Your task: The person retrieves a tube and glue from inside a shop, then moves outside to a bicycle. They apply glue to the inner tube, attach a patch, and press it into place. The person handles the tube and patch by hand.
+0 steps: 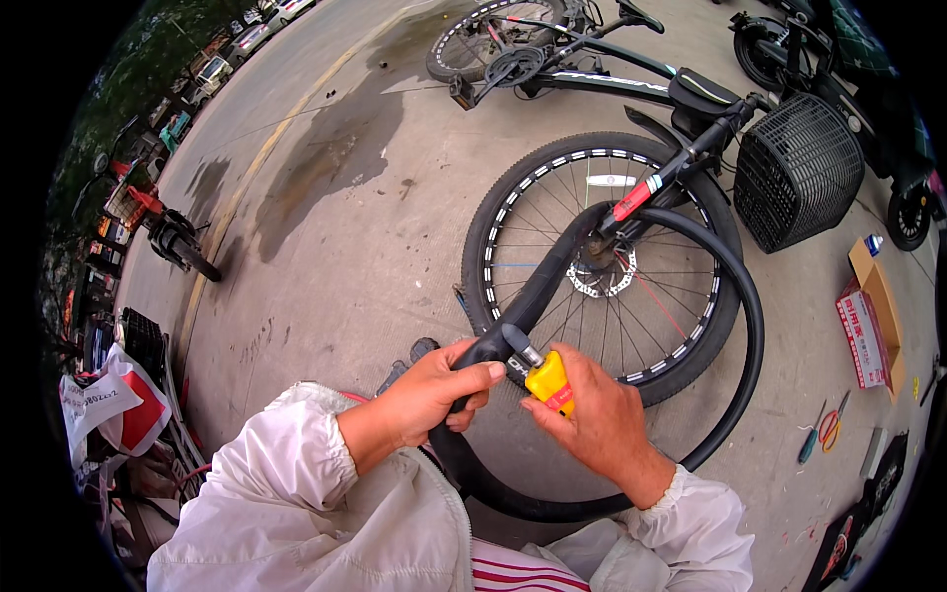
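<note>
Pinched between the fingers and thumb of my left hand (434, 393) is a black bicycle inner tube (546, 286). The tube loops over the wheel and round to the right. My right hand (597, 419) is closed around a yellow-handled tool (548, 380) with a short metal shaft and a dark grey rounded head. That head lies against or just above the tube, close to my left thumb; I cannot tell whether it touches. Beneath the tube lies a bicycle wheel (490, 247) with a black tyre and a brake disc, still in the fork of the bicycle (602, 84), which is on its side.
A black basket (801, 173) stands beyond the wheel. To the right are an open cardboard box (868, 326), orange-handled scissors (834, 426) and a screwdriver (809, 444) on the concrete. Parked at the left is a red-and-black two-wheeler (163, 222); a scooter (838, 79) stands at the far right.
</note>
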`<action>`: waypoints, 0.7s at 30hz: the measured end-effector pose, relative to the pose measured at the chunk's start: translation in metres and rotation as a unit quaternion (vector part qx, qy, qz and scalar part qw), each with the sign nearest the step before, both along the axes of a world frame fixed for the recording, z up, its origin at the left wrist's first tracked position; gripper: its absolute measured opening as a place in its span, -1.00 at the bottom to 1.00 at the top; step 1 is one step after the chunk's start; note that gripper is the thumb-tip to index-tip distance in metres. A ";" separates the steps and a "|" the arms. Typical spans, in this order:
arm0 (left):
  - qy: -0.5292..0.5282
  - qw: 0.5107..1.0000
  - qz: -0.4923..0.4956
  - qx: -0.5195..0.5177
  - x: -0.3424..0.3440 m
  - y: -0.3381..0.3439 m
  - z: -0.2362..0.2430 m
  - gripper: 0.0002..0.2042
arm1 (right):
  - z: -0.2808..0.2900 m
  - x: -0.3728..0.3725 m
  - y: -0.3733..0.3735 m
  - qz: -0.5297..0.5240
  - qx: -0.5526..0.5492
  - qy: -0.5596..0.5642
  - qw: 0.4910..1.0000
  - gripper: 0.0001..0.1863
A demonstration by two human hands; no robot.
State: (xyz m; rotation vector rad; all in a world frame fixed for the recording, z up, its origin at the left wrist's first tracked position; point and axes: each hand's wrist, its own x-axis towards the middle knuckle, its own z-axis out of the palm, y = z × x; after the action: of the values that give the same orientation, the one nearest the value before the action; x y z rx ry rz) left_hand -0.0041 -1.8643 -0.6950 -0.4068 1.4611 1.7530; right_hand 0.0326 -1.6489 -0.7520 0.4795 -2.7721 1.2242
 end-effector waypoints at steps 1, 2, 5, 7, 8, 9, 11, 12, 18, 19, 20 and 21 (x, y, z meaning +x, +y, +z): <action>-0.004 1.000 0.001 -0.004 0.000 -0.001 -0.001 -0.78 | 0.000 0.000 0.000 -0.004 0.005 -0.020 1.000 -0.29; -0.008 1.000 0.003 -0.008 -0.001 -0.001 -0.002 -0.78 | -0.001 0.000 0.000 -0.002 0.003 0.001 1.000 -0.28; -0.008 1.000 -0.005 -0.018 -0.001 0.000 -0.001 -0.76 | -0.001 0.001 -0.002 0.008 0.001 0.040 0.999 -0.27; -0.005 1.000 -0.008 -0.014 -0.001 0.000 -0.001 -0.76 | 0.001 0.002 -0.004 0.017 0.006 0.031 0.999 -0.27; -0.003 1.000 -0.011 -0.012 -0.001 -0.001 -0.001 -0.76 | -0.001 0.001 -0.003 0.007 0.015 0.033 0.999 -0.27; -0.002 1.000 -0.012 -0.017 0.000 -0.001 -0.001 -0.76 | -0.005 -0.002 -0.002 -0.003 0.024 0.035 0.999 -0.27; 0.002 1.000 -0.015 -0.026 0.000 -0.002 -0.003 -0.76 | -0.005 -0.002 -0.001 -0.007 0.029 0.036 0.999 -0.27; 0.007 0.999 -0.017 -0.027 -0.001 -0.001 -0.002 -0.75 | -0.001 0.000 -0.002 0.001 0.024 0.034 0.999 -0.27; 0.024 0.998 -0.023 -0.055 0.000 0.001 -0.001 -0.71 | -0.006 -0.001 0.001 -0.013 0.020 0.046 0.999 -0.28; 0.025 0.998 -0.023 -0.055 0.001 0.002 -0.001 -0.70 | -0.006 0.000 0.002 -0.012 0.024 0.040 0.999 -0.28; 0.026 0.998 -0.022 -0.056 0.001 0.002 -0.001 -0.69 | -0.003 0.001 0.002 -0.006 0.025 0.022 0.999 -0.28; 0.031 0.997 -0.027 -0.060 0.001 0.001 -0.001 -0.68 | 0.000 0.002 0.000 0.000 0.026 0.003 1.000 -0.29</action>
State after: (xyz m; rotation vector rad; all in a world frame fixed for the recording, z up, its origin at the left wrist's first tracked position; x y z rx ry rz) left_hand -0.0035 -1.8628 -0.6961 -0.3747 1.6124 1.6547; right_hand 0.0347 -1.6488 -0.7521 0.4875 -2.8048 1.1502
